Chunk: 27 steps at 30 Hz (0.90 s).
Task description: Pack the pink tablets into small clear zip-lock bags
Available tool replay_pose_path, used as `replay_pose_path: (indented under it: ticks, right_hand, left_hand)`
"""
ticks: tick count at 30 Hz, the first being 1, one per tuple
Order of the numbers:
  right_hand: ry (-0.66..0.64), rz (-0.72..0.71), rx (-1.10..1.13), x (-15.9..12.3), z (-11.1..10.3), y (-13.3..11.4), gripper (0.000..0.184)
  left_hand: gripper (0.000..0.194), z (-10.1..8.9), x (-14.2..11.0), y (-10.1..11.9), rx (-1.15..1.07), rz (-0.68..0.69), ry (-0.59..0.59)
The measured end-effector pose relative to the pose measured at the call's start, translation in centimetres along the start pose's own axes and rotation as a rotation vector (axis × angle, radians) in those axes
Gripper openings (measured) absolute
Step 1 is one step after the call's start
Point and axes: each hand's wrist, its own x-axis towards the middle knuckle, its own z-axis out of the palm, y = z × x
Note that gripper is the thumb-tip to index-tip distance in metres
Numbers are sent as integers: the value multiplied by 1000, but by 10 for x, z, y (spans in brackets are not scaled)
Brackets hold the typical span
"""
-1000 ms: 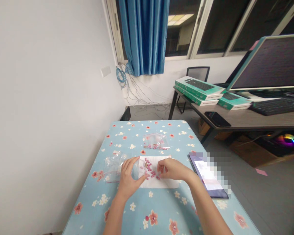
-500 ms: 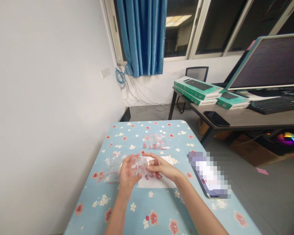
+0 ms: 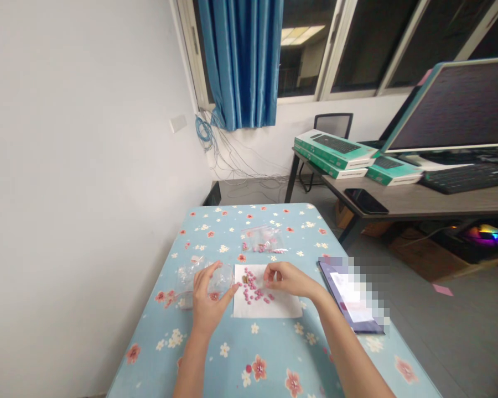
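Observation:
My left hand (image 3: 207,296) is over a clear zip bag (image 3: 223,279), its thumb and fingers spread apart. The bag shows between them, lying left of the white paper (image 3: 288,308). Several small pink beads (image 3: 253,292) are scattered on the paper, with a small brownish-gold piece (image 3: 245,279) among them. Above the paper's right part is my right hand (image 3: 288,280), thumb and fingertips pinched together beside the beads. Whatever those fingertips hold, if anything, is too small to make out.
Another clear bag (image 3: 263,240) with pink beads lies beyond the paper. More crumpled clear bags (image 3: 186,276) are at the left. A tablet (image 3: 340,298), partly pixelated, rests near the right edge of the flowered table (image 3: 216,365). A desk with keyboard boxes (image 3: 336,149) stands farther right.
My hands have moved apart. The clear bag held between them is now down at the left under my left hand. My right hand has moved right, uncovering the beads and the brownish-gold piece.

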Motion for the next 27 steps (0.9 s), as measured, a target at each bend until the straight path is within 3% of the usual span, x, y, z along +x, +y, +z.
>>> replay_pose_path:
  ticks: [3,6,17,27]
  right_hand:
    - [-134,83,-156,-6,-4,3,12]
    - [-169,126,-236,-7,0,0,15]
    - [-109,149,-408,-3,11,-6,13]
    - [-79,64,-354,-3,8,-6,7]
  left_hand:
    - [49,-1,1,3,136,159,17]
    - [50,2,0,5,176,213,-45]
    - [47,9,-3,6,144,216,-166]
    - [51,12,-5,3,137,205,-194]
